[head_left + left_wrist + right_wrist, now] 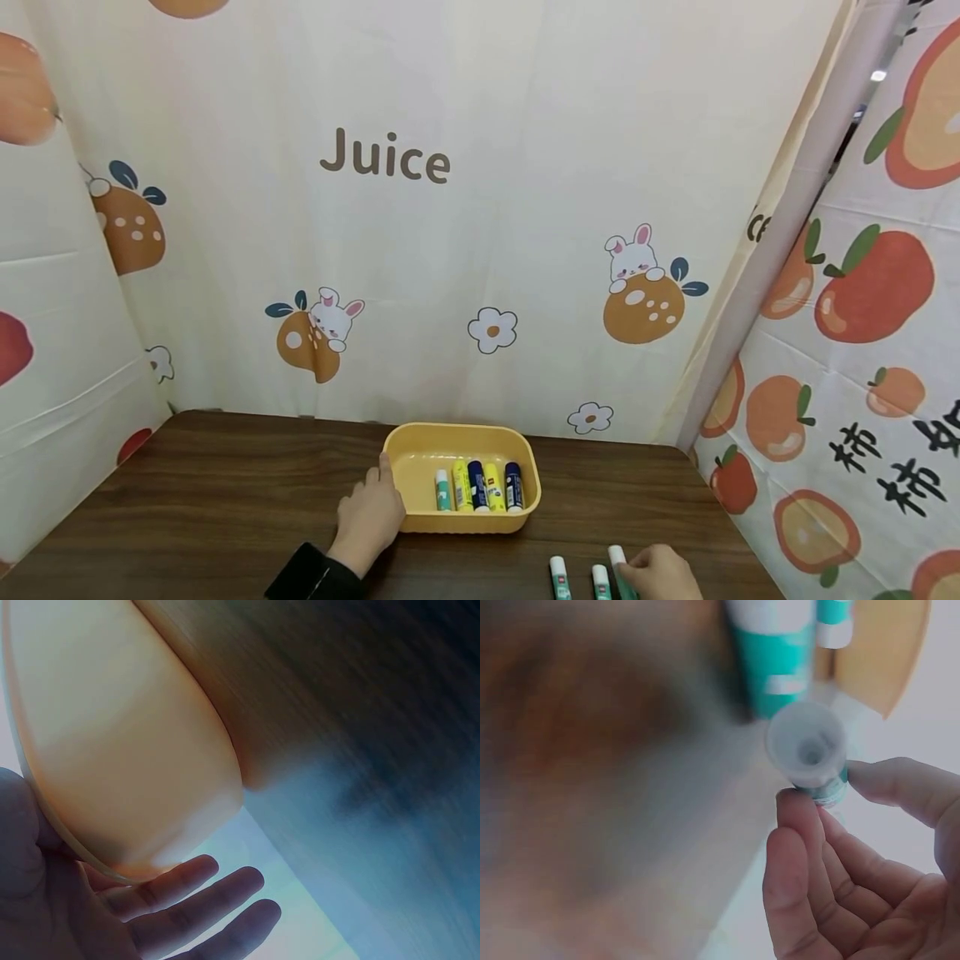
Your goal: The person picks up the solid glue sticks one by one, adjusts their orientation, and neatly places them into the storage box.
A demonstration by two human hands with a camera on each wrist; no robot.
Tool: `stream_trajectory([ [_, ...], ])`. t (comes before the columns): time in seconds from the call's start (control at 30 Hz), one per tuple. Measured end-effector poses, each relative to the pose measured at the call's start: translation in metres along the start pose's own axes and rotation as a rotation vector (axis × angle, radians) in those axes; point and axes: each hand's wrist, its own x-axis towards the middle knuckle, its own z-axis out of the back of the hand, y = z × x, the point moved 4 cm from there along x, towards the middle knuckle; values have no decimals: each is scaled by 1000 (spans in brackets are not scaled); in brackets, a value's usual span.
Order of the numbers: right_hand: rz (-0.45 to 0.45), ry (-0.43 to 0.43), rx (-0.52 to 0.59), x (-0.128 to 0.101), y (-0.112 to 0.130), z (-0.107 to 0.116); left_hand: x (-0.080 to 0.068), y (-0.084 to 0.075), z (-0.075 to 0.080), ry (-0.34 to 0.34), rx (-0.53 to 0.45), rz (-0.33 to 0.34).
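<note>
A yellow plastic tray (420,457) stands on the dark wooden table and holds several capped sticks (480,486) in green, yellow and blue, side by side. My left hand (375,504) rests against the tray's left wall, thumb at the rim. In the left wrist view the fingers (191,889) lie straight beside the tray wall (120,750). My right hand (648,571) pinches a green stick with a white cap (617,560) near the table's front edge. The right wrist view shows that stick (810,750) between thumb and fingers (795,825).
Two more green sticks (558,577) (600,579) lie on the table (225,500) just left of the right hand. Printed curtains close off the back and both sides. A dark sleeve (311,575) covers my left wrist.
</note>
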Motion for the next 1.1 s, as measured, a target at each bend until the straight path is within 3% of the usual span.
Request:
stream_trajectory([
  [0.3, 159, -150, 78, 2, 77, 14, 0, 2, 2, 23, 8, 19],
  [0.5, 237, -134, 112, 12, 129, 11, 0, 1, 2, 23, 9, 22],
  [0.8, 295, -67, 222, 23, 198, -13, -1, -1, 3, 27, 8, 24],
  [1.1, 353, -94, 243, 34, 228, -59, -3, -2, 3, 11, -9, 17],
])
